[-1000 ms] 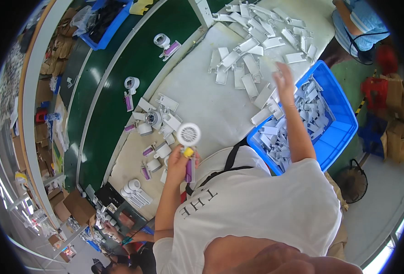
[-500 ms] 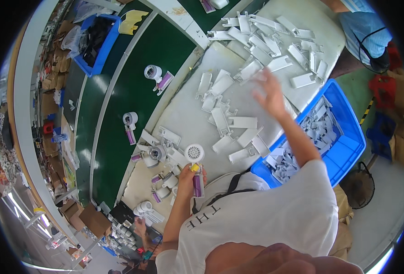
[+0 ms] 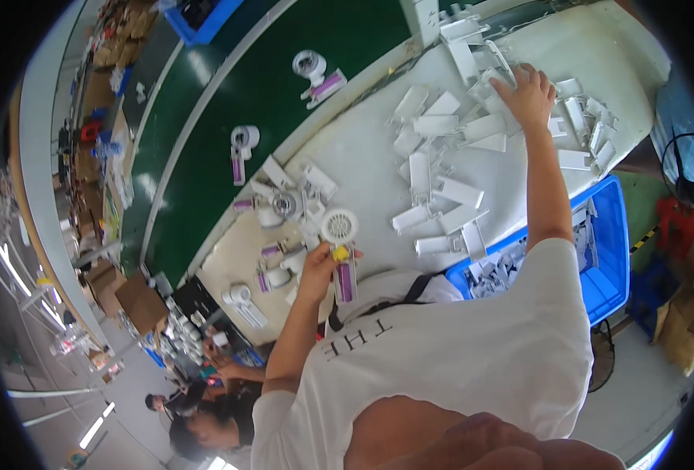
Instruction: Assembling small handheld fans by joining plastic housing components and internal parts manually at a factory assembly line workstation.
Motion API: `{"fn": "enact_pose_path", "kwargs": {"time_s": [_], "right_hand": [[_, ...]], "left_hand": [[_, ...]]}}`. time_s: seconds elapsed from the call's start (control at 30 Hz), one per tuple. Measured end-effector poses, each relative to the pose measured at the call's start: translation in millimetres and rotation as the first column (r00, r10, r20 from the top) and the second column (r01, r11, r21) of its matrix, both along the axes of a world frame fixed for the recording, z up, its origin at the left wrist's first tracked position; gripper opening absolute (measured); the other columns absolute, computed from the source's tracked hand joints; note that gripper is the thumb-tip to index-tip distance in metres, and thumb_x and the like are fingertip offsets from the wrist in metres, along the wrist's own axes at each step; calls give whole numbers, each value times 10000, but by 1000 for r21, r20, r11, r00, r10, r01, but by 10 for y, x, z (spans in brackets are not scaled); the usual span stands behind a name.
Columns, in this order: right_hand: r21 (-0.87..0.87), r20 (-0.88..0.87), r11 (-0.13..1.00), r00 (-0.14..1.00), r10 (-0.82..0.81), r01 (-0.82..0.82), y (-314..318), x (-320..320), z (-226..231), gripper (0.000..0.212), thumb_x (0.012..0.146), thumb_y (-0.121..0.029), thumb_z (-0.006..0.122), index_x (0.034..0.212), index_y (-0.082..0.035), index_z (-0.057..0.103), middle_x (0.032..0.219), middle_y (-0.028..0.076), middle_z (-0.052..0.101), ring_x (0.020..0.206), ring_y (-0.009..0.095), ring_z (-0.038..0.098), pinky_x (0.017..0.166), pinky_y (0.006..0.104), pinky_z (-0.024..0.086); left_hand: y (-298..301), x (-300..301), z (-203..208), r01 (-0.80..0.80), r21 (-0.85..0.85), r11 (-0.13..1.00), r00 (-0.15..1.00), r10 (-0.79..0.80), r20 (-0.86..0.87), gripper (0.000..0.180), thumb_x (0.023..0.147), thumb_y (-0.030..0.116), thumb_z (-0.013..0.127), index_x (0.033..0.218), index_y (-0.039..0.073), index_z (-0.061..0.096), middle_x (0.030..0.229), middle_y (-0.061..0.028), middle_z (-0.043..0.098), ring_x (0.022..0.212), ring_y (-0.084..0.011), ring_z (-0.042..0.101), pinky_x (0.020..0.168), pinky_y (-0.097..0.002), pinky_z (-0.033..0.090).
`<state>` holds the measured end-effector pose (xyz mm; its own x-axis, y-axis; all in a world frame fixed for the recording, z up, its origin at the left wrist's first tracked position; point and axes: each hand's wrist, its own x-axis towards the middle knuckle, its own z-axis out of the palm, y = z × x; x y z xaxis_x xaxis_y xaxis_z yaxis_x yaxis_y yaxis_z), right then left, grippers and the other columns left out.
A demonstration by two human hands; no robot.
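My left hand (image 3: 315,272) is closed around the handle of a white handheld device (image 3: 340,225) at the near edge of the table. The device has a round slotted grille, a yellow piece at its neck and a purple cylinder in its open handle. At the far right, my right hand (image 3: 529,95) reaches over a heap of white channel-shaped plastic covers (image 3: 484,125). Its fingers are spread on or just above the covers; I see no cover gripped. More covers (image 3: 456,192) lie loose nearer to me.
Similar devices (image 3: 284,205) cluster left of my left hand. Others ride on the green conveyor belt (image 3: 206,149) beyond the table. A blue bin (image 3: 605,270) with small white parts stands beside my right arm. Another person (image 3: 206,419) works at lower left.
My right hand has moved farther out, to the far heap of covers. My left hand keeps its hold on the device. The whole view has shifted.
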<state>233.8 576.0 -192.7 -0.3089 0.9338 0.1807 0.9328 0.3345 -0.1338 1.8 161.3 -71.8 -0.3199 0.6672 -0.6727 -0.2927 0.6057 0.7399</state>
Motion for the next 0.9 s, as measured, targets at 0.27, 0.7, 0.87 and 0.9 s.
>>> {"fn": "enact_pose_path", "kwargs": {"time_s": [0.27, 0.7, 0.87, 0.9], "right_hand": [[-27, -181, 988, 973, 145, -152, -1617, -532, 65, 471, 717, -528, 563, 1107, -264, 566, 1183, 29, 497, 1207, 348, 286, 976, 569, 153], [112, -774, 659, 350, 527, -744, -3403, -1145, 1389, 273, 695, -118, 657, 939, -58, 549, 971, 120, 539, 926, 286, 506, 806, 361, 403], [164, -648, 635, 403, 646, -755, -4014, -1400, 1894, 209, 669, -134, 692, 823, -64, 569, 809, 90, 553, 804, 271, 527, 699, 345, 440], [88, -642, 603, 418, 643, -793, -4026, -1391, 1848, 190, 674, -126, 687, 805, -58, 567, 779, 82, 552, 760, 252, 532, 668, 331, 441]], "left_hand": [[-212, 39, 121, -120, 149, 981, 989, 105, 104, 294, 847, 161, 508, 1100, 10, 515, 970, -136, 611, 801, -173, 619, 550, -202, 465], [-812, -89, 399, -626, 362, 690, 745, 392, 540, 326, 868, 162, 433, 1168, 34, 448, 1111, -95, 558, 807, -137, 572, 646, -284, 480], [-1052, -132, 510, -722, 402, 563, 681, 475, 557, 311, 885, 201, 428, 1156, 50, 460, 1085, -68, 564, 831, -135, 569, 687, -294, 472], [-1108, -149, 491, -727, 405, 554, 676, 478, 560, 311, 885, 201, 428, 1156, 50, 460, 1085, -68, 564, 831, -135, 569, 687, -294, 472]]}}
